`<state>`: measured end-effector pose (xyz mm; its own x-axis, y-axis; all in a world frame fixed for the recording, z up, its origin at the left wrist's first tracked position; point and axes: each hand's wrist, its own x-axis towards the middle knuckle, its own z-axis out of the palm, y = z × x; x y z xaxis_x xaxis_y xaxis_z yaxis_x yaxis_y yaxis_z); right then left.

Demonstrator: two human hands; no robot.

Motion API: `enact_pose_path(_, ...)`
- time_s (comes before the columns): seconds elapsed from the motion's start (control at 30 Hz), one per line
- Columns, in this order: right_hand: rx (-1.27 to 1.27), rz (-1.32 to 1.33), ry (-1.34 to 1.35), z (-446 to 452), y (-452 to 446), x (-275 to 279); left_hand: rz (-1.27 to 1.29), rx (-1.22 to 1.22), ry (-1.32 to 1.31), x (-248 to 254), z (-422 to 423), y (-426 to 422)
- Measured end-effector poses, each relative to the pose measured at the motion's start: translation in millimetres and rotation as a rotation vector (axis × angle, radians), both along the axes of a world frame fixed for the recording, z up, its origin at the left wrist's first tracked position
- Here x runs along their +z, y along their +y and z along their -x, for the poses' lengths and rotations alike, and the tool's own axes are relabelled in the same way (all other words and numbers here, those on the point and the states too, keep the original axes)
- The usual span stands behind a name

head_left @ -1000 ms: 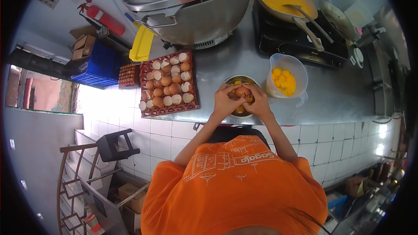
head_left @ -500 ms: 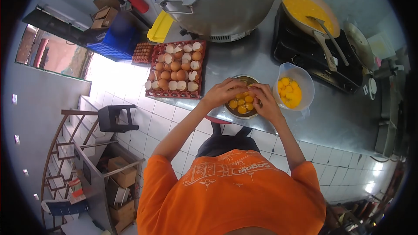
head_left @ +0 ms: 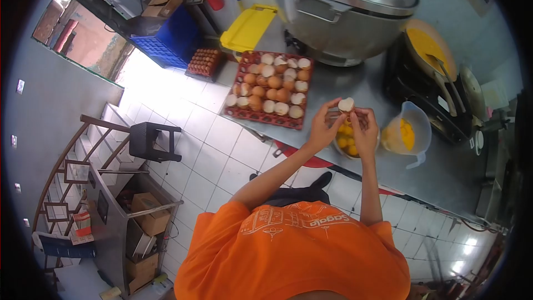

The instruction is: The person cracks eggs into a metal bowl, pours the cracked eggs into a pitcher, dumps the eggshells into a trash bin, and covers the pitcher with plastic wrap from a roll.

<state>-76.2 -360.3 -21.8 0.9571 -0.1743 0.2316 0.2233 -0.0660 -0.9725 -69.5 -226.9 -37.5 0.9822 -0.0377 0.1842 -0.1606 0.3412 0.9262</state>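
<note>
Above a round metal bowl with egg yolks, my left hand and my right hand come together. Between their fingertips is a cracked eggshell, its pale inside facing up. Both hands are closed on it; whether the right fingers hold a separate piece of shell is hard to see. Right of the bowl stands a translucent plastic jug with more yolks inside. To the left, a red egg tray carries brown eggs and several empty half shells.
A large steel pot with a lid stands behind the tray. At the back right, a pan of yellow egg mixture with a utensil sits on a black stove. A yellow lid, another egg tray and a dark stool are leftward.
My view has swung left, so everything sits further right and is tilted. My hands have risen from low over the bowl, and the eggshell now shows between them.
</note>
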Motion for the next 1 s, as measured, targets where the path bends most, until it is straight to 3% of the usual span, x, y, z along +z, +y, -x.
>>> enact_pose_path(0.03, 0.065, 0.004, 0.05, -5.3, 22.9, 5.8, -0.171, 0.118, -0.039, 3.0, -1.2, 24.4)
enact_pose_path(0.07, 0.129, 0.006, 0.1, -11.1, 48.7, 9.0, -0.174, 0.12, -0.05, 1.5, -5.3, 52.6)
enact_pose_path(0.13, 0.179, 0.035, 0.114, -29.5, 104.3, 4.1, -0.482, 0.444, -0.202, -1.8, -15.6, 109.7)
enact_pose_path(0.17, 0.231, 0.079, 0.137, -36.4, 126.9, -0.2, -0.476, 0.434, -0.212, 0.5, -18.2, 136.6)
enact_pose_path(0.2, 0.221, 0.087, 0.131, -41.0, 148.1, -11.0, -0.677, 0.515, -0.185, 6.3, -19.4, 166.0)
enact_pose_path(0.23, 0.147, 0.311, 0.002, -51.0, 170.0, -22.9, -0.878, 0.599, -0.162, 13.1, -24.4, 190.6)
enact_pose_path(0.27, 0.07, 0.531, -0.131, -62.1, 189.7, -26.0, -0.991, 0.565, -0.031, 16.3, -30.0, 210.1)
enact_pose_path(0.3, 0.064, 0.531, -0.145, -70.2, 203.0, -22.9, -0.987, 0.571, -0.045, 16.6, -40.5, 228.8)
enact_pose_path(0.37, -0.201, 0.919, -0.286, -71.3, 209.3, -30.8, -1.176, 0.336, 0.034, 0.8, -54.0, 265.0)
enact_pose_path(0.4, -0.246, 0.839, -0.183, -76.1, 202.6, -39.6, -1.18, 0.17, 0.078, -10.0, -66.2, 283.1)
enact_pose_path(0.5, -0.381, 0.62, 0.019, -82.7, 159.5, -81.5, -1.063, 0.298, -0.007, -56.0, -83.0, 316.2)
enact_pose_path(0.53, -0.34, 0.367, 0.283, -79.5, 149.7, -78.1, -1.232, 0.336, 0.073, -67.9, -84.8, 319.1)
enact_pose_path(0.57, -0.293, 0.107, 0.539, -75.5, 143.7, -73.1, -1.23, 0.333, 0.072, -81.7, -90.0, 322.8)
enact_pose_path(0.6, -0.241, -0.162, 0.788, -71.2, 145.1, -72.0, -0.794, 0.122, 0.155, -97.3, -96.3, 327.2)
enact_pose_path(0.63, -0.247, -0.163, 0.789, -69.9, 151.4, -75.1, -0.352, -0.082, 0.227, -102.3, -104.0, 336.0)
enact_pose_path(0.7, -0.219, -0.266, 0.658, -69.6, 168.5, -80.6, 0.051, -0.378, 0.642, -106.8, -125.9, 357.0)
enact_pose_path(0.77, -0.238, -0.33, 0.637, -67.9, 191.7, -73.0, -0.064, -0.231, 0.569, -118.2, -138.3, 358.5)
enact_pose_path(0.87, -0.3, -0.391, 0.561, -108.3, 243.7, -69.4, -0.014, -0.263, 0.572, -114.9, -185.2, 403.7)
enact_pose_path(0.93, -0.415, -0.378, 0.515, -119.2, 289.4, -77.0, -0.181, -0.259, 0.501, -105.2, -203.2, 454.0)
enact_pose_path(1.0, -0.403, -0.448, 0.502, -150.4, 341.3, -74.2, 0.133, -0.334, 0.619, -71.9, -232.5, 504.5)
